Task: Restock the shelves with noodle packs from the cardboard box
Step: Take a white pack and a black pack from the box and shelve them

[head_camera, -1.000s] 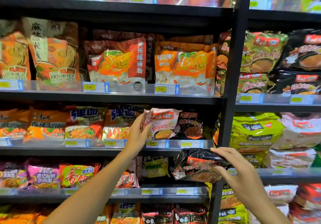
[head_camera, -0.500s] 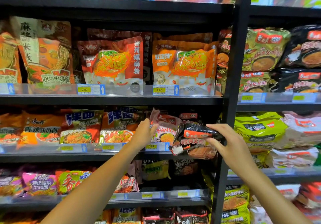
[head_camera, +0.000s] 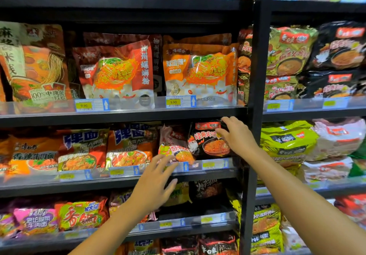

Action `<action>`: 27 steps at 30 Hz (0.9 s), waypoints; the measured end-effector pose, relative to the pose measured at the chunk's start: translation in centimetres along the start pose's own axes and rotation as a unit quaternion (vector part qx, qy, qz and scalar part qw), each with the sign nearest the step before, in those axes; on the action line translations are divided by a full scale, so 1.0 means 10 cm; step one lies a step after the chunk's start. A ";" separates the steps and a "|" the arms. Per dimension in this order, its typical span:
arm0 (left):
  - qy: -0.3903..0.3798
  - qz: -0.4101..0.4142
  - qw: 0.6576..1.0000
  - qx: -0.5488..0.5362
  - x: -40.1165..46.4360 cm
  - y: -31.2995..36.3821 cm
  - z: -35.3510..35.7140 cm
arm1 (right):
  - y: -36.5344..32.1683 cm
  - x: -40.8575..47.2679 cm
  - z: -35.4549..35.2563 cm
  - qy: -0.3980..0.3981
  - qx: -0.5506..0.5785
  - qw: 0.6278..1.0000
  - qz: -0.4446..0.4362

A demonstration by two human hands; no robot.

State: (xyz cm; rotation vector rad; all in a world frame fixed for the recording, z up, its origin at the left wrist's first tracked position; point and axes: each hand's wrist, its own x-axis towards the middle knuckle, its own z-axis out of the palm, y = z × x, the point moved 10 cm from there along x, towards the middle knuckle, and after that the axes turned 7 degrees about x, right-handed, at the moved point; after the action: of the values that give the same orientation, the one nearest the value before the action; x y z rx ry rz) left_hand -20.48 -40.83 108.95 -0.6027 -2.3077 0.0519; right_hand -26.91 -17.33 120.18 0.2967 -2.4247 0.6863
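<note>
A black noodle pack (head_camera: 208,142) stands upright at the right end of the middle shelf (head_camera: 118,183), beside a pink noodle pack (head_camera: 172,145). My right hand (head_camera: 236,136) grips the black pack's upper right corner, thumb across its front. Lower down, my left hand (head_camera: 156,181) hovers with fingers spread in front of the shelf edge, below the pink pack, holding nothing. The cardboard box is out of view.
Orange and blue noodle packs (head_camera: 83,149) fill the middle shelf's left part. Large red and orange bags (head_camera: 118,72) stand on the shelf above. A black upright post (head_camera: 255,116) divides off the right bay, stacked with green packs (head_camera: 285,142) and black ones.
My right hand has pushed the black pack up into the shelf slot beside the pink pack. My left hand has let go of the pink pack and dropped below the shelf edge.
</note>
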 end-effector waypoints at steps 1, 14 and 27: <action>-0.012 0.010 1.000 0.026 -0.02 0.05 0.04 | 0.02 0.04 0.03 -0.019 -0.014 1.000 0.016; -0.090 -0.032 0.992 0.076 -0.01 0.11 0.30 | 0.22 -0.02 0.73 -0.077 -0.119 0.990 0.008; -0.056 0.002 0.997 -0.053 -0.21 0.40 0.24 | 0.20 -1.07 0.43 -0.010 0.044 0.993 -0.106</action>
State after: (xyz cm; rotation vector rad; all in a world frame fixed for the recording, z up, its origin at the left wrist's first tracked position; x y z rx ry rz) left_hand -19.17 -37.82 105.01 -0.6736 -2.4287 -0.0364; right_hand -21.20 -17.40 109.98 0.5906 -2.3407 0.6981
